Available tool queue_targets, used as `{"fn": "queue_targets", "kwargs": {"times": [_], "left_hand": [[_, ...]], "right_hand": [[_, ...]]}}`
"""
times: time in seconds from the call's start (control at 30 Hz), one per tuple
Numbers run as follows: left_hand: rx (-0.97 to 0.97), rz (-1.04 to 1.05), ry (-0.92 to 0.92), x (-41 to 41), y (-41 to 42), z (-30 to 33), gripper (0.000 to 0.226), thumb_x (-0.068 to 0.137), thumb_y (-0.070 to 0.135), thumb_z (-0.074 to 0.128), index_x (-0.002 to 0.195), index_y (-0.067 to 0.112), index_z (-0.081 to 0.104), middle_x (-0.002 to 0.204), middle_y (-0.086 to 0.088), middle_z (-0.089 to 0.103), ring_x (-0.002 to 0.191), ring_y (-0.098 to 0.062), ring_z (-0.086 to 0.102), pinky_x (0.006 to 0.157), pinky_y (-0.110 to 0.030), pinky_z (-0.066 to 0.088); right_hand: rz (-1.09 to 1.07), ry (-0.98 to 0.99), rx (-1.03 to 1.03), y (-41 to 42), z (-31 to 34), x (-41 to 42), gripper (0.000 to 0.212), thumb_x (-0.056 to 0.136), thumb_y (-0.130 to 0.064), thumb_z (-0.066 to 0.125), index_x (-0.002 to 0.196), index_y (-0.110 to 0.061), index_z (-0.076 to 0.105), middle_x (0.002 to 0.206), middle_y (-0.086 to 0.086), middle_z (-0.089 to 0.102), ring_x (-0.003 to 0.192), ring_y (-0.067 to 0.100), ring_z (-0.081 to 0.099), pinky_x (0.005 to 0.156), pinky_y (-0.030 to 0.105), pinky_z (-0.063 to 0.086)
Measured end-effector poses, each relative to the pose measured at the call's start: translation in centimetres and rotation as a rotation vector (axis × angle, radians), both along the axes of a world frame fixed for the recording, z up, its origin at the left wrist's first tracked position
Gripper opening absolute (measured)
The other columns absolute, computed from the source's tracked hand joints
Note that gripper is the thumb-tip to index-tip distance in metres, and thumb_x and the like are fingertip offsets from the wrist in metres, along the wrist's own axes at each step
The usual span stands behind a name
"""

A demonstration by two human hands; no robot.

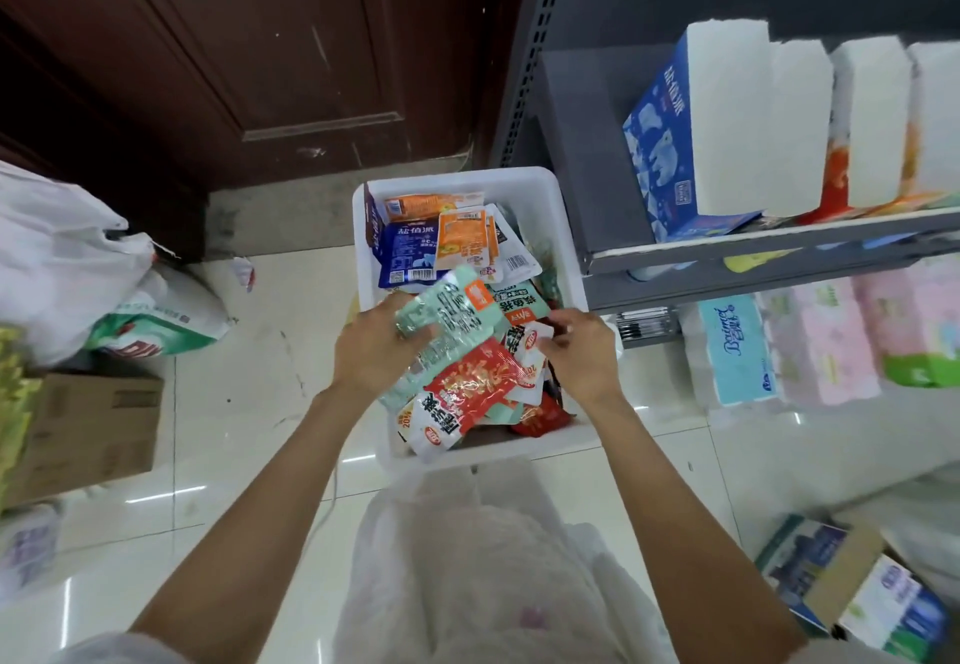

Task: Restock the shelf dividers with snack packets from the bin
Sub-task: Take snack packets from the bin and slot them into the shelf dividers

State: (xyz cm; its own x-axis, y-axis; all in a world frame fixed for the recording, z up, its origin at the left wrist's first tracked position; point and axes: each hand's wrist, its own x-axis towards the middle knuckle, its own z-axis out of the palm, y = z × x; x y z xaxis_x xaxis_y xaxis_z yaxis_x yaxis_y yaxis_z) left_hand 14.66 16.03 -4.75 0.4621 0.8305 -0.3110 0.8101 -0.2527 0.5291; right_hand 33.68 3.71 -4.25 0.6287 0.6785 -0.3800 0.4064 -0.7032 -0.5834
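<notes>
A white plastic bin [563, 242] stands on the floor beside the grey shelf unit [727, 247]. It holds several snack packets: blue [408, 252] and orange [462, 242] ones at the far end, red-and-white ones [467, 388] at the near end. My left hand [371, 351] grips a stack of pale green packets [447, 320] above the bin. My right hand [582, 356] pinches the corner of a small white-and-red packet [535, 343] among the pile.
Tissue boxes [727, 122] fill the upper shelf, and paper rolls [737, 351] the lower one. A brown door [249, 50] is behind the bin. White bags [62, 258] and a cardboard box [88, 429] lie left, a plastic bag [467, 559] lies at my feet, and an open carton [852, 585] lies right.
</notes>
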Motion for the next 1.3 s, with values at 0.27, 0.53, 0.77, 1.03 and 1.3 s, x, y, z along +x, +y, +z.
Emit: {"fn": "queue_targets", "kwargs": {"times": [0.27, 0.53, 0.77, 1.03, 1.3], "left_hand": [[-0.157, 0.314, -0.436, 0.2, -1.0, 0.7, 0.027, 0.095, 0.035, 0.055, 0.116, 0.02, 0.051, 0.111, 0.011, 0.061, 0.088, -0.013, 0.062, 0.064, -0.018, 0.046], [-0.321, 0.308, -0.732, 3.8, -1.1, 4.1, 0.025, 0.095, 0.027, 0.056, 0.119, 0.021, 0.051, 0.108, 0.012, 0.063, 0.094, 0.001, 0.061, 0.068, -0.01, 0.049], [-0.521, -0.038, -0.681, 10.8, -5.0, 9.0, 0.024, 0.094, 0.03, 0.057, 0.117, 0.036, 0.053, 0.112, 0.017, 0.066, 0.094, -0.001, 0.066, 0.082, -0.026, 0.054], [-0.57, -0.071, -0.677, 23.1, -13.0, 10.6, 0.055, 0.06, 0.039, 0.081, 0.108, 0.037, 0.053, 0.109, 0.006, 0.068, 0.096, -0.012, 0.068, 0.084, -0.036, 0.055], [-0.581, -0.018, -0.65, 35.6, -20.4, 11.7, 0.059, 0.068, 0.033, 0.079, 0.119, 0.03, 0.048, 0.107, 0.012, 0.065, 0.091, -0.005, 0.066, 0.075, -0.024, 0.053]], "right_hand": [[-0.046, -0.154, 0.065, -2.0, 5.0, -0.5, 0.018, 0.098, -0.009, 0.042, 0.113, 0.0, 0.045, 0.076, 0.01, 0.055, 0.067, 0.027, 0.05, 0.05, 0.029, 0.024], [0.307, -0.455, 0.397, -4.8, 12.9, 3.5, 0.022, 0.098, -0.031, 0.041, 0.109, -0.021, 0.057, 0.077, 0.0, 0.066, 0.061, 0.01, 0.056, 0.049, 0.028, 0.044], [0.234, -0.319, 0.485, -5.6, 13.4, 8.4, 0.02, 0.096, -0.022, 0.048, 0.11, -0.022, 0.063, 0.085, -0.002, 0.07, 0.068, 0.015, 0.064, 0.058, 0.034, 0.049], [-0.195, -0.207, 0.575, -12.6, 12.6, 18.3, 0.029, 0.087, -0.027, 0.068, 0.113, -0.021, 0.056, 0.08, -0.002, 0.066, 0.069, 0.012, 0.062, 0.059, 0.026, 0.049], [-0.282, 0.267, 0.461, -21.2, 12.3, 30.1, 0.037, 0.079, -0.022, 0.076, 0.11, -0.011, 0.057, 0.085, 0.002, 0.069, 0.051, 0.015, 0.061, 0.048, 0.032, 0.051]]}}
